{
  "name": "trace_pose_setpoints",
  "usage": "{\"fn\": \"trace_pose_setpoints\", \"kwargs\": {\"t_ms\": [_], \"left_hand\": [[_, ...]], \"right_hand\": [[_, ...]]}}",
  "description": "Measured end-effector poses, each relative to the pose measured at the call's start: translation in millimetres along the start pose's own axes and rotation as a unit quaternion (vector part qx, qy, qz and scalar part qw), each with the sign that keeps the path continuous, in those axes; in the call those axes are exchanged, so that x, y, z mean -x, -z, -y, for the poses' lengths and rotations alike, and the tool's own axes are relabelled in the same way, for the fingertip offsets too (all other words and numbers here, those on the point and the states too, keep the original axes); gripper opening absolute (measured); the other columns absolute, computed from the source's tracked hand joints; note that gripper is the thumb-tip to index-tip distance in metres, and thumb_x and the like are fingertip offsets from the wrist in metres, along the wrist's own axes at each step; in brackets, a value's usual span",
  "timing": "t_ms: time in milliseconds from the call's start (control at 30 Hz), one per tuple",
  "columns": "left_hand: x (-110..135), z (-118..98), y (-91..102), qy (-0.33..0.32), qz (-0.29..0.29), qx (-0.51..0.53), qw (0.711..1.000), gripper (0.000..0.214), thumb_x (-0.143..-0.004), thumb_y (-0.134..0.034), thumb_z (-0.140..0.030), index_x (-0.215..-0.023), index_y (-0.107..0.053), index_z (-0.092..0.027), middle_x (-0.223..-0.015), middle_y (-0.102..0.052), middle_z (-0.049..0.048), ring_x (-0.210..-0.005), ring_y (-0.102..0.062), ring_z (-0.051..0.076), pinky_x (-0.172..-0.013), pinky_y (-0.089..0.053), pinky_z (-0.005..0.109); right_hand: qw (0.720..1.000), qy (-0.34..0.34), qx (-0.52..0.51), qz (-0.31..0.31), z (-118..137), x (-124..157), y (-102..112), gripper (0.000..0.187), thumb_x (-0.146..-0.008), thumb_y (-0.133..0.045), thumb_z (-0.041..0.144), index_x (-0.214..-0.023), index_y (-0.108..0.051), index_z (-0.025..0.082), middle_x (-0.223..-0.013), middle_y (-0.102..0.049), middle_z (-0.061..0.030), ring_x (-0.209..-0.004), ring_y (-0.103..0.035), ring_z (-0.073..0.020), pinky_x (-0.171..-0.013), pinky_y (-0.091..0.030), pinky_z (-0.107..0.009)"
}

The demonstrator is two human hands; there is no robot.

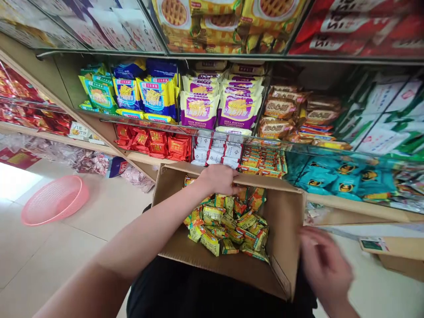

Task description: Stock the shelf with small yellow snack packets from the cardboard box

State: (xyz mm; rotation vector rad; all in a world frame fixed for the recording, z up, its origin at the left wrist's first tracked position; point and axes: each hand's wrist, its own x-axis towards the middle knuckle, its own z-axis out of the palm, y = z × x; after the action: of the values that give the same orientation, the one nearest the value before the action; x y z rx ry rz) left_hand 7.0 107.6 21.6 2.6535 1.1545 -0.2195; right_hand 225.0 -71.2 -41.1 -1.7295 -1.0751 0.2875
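A cardboard box (288,234), its top open, rests against the shelf front above my lap. Several small snack packets (228,225) in yellow, green and orange wrappers lie loose inside it. My left hand (219,179) reaches across the box and is closed on its far wall, fingers curled over the rim. Beside the box's right wall, my right hand (326,265) is smeared by motion; its fingertips are close to the cardboard, and I cannot tell whether they touch it.
Purple soda biscuit packs (200,110), blue-and-yellow packs (155,99) and brown packs (280,108) fill the shelf ahead. Below are red packets (157,143), white packets (215,152) and teal packets (344,176). A pink basket (56,201) sits on the left floor; another carton (397,256) stands right.
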Motion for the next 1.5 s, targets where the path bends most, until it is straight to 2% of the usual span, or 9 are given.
{"fn": "trace_pose_setpoints", "kwargs": {"t_ms": [167, 300, 400, 533, 633, 800, 967, 1333, 1500], "left_hand": [[3, 2, 0.9, -0.019, -0.020, 0.004, 1.000, 0.054, -0.068, -0.049, -0.053, -0.111, -0.055, -0.022, -0.105, -0.061, 0.0078, -0.094, -0.055, 0.027, -0.078, -0.044, 0.041], [35, -5, -6.3, -0.115, -0.206, 0.043, 0.971, 0.046, -0.076, -0.047, -0.033, -0.120, -0.047, -0.021, -0.122, -0.051, 0.0055, -0.119, -0.036, 0.023, -0.097, -0.032, 0.042], [76, -14, -31.0, -0.118, -0.297, 0.120, 0.940, 0.039, -0.078, -0.045, -0.021, -0.116, -0.049, -0.023, -0.119, -0.053, 0.0061, -0.118, -0.039, 0.021, -0.098, -0.033, 0.044], [113, -18, -74.5, -0.051, -0.286, 0.228, 0.929, 0.029, -0.079, -0.044, -0.018, -0.106, -0.054, -0.024, -0.112, -0.057, 0.0063, -0.110, -0.047, 0.020, -0.093, -0.039, 0.043], [113, -21, -91.0, 0.058, -0.270, 0.339, 0.899, 0.034, -0.081, -0.044, -0.024, -0.115, -0.047, -0.023, -0.118, -0.053, 0.0079, -0.109, -0.048, 0.019, -0.089, -0.043, 0.040], [90, -40, -80.8, 0.143, -0.187, 0.569, 0.788, 0.036, -0.077, -0.048, -0.045, -0.098, -0.053, -0.016, -0.086, -0.060, 0.0050, -0.071, -0.056, 0.013, -0.056, -0.047, 0.023], [80, -68, -62.4, 0.147, -0.220, 0.659, 0.704, 0.034, -0.071, -0.054, -0.050, -0.069, -0.048, -0.017, -0.054, -0.042, -0.0059, -0.046, -0.040, 0.005, -0.041, -0.038, 0.016], [80, -65, -61.0, 0.227, -0.266, 0.584, 0.732, 0.041, -0.077, -0.038, -0.057, -0.067, -0.046, -0.018, -0.044, -0.039, -0.0068, -0.037, -0.038, 0.007, -0.038, -0.031, 0.020], [80, -70, -62.9, 0.202, -0.201, 0.617, 0.734, 0.040, -0.079, -0.038, -0.054, -0.074, -0.051, -0.017, -0.065, -0.054, -0.0014, -0.057, -0.050, 0.010, -0.048, -0.039, 0.020]], "right_hand": [[0.927, 0.106, 0.120, 0.339, 14, 41, -71, 0.026, -0.082, -0.042, 0.025, -0.102, -0.057, 0.023, -0.108, -0.058, -0.0072, -0.101, -0.052, -0.0216, -0.087, -0.040, -0.038], [0.876, 0.012, 0.346, 0.337, 4, 24, -141, 0.033, -0.077, -0.049, 0.023, -0.105, -0.056, 0.007, -0.103, -0.058, -0.0192, -0.102, -0.050, -0.0290, -0.082, -0.039, -0.038], [0.874, -0.005, 0.362, 0.324, 1, 19, -156, 0.025, -0.078, -0.049, 0.024, -0.094, -0.059, 0.008, -0.096, -0.060, -0.0199, -0.098, -0.052, -0.0312, -0.077, -0.039, -0.039], [0.877, -0.004, 0.347, 0.333, 8, 23, -134, 0.020, -0.079, -0.043, 0.019, -0.090, -0.058, 0.012, -0.083, -0.064, -0.0129, -0.082, -0.058, -0.0245, -0.067, -0.041, -0.031], [0.912, 0.031, 0.235, 0.336, 22, 24, -100, 0.018, -0.080, -0.041, 0.020, -0.086, -0.058, 0.016, -0.084, -0.063, -0.0083, -0.079, -0.058, -0.0203, -0.069, -0.040, -0.028], [0.926, -0.041, -0.063, 0.369, 48, 23, -58, 0.025, -0.080, -0.046, 0.040, -0.091, -0.057, 0.020, -0.071, -0.060, -0.0001, -0.063, -0.054, -0.0141, -0.058, -0.041, -0.023], [0.943, -0.161, -0.160, 0.244, 73, 28, -56, 0.037, -0.080, -0.040, 0.053, -0.087, -0.054, 0.019, -0.072, -0.059, -0.0013, -0.060, -0.053, -0.0139, -0.050, -0.040, -0.022], [0.994, -0.045, 0.012, 0.102, 63, 30, -58, 0.035, -0.086, -0.030, 0.046, -0.068, -0.044, 0.020, -0.062, -0.052, -0.0016, -0.058, -0.047, -0.0142, -0.054, -0.035, -0.023], [0.990, -0.017, -0.005, 0.140, 65, 40, -57, 0.032, -0.086, -0.032, 0.042, -0.070, -0.047, 0.019, -0.061, -0.053, -0.0015, -0.055, -0.049, -0.0134, -0.053, -0.037, -0.023]]}}
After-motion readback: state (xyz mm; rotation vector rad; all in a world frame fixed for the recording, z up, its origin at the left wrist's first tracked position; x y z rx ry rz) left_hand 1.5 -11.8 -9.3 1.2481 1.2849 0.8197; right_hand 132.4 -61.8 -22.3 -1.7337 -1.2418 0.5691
